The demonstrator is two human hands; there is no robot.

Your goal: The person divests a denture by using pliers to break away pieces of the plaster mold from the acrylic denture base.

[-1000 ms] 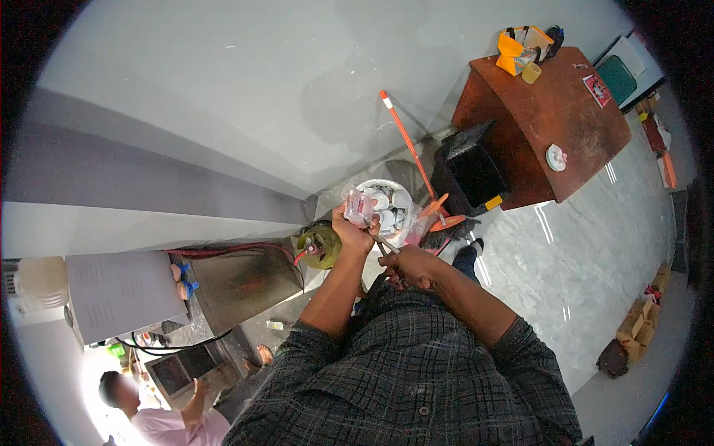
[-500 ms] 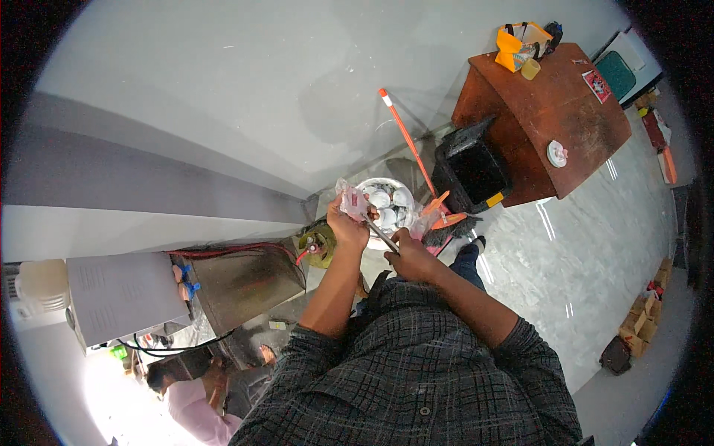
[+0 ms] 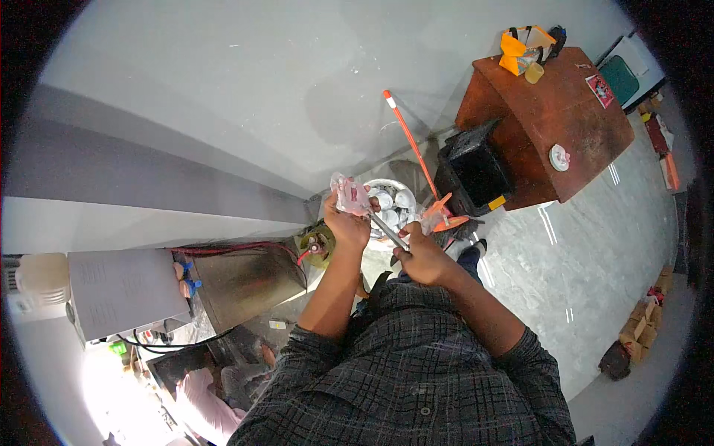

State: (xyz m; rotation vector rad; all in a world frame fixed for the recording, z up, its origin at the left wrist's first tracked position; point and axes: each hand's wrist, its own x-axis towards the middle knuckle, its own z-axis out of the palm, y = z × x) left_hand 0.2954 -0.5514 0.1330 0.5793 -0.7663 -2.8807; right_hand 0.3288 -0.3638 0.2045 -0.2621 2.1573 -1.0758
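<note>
- In the head view, the left hand [image 3: 346,225] is raised with its fingers curled up around a pinkish clear plastic item [image 3: 351,195], whose upper part sticks out past the fingertips; the grip looks loose, perhaps because the item seems thin and soft.
- The right hand [image 3: 424,256] is closed around the near end of a long grey tool [image 3: 387,229], which slants up and leftward to the plastic item. Whether its tip touches is too small to tell. Gripping that end probably leaves the far length free and gives better control.
- The plastic item hangs in the air, seen over the left rim of a round white basin [image 3: 384,181] of white, rounded pieces [image 3: 402,198]; the basin's place under the hands may be meant for easy reach.
- The left forearm [image 3: 335,286] rises nearly straight with the palm side turned inward, while the right forearm [image 3: 483,305] slants inward, knuckles outward, so both hands meet before the body, presumably to steady one against the other.
- A black bin [image 3: 477,167] stands against the desk's left side. On the tabletop [image 3: 547,104], a yellow bag [image 3: 520,50] sits by the wall-side edge and a small white dish [image 3: 559,157] near the lower corner.
</note>
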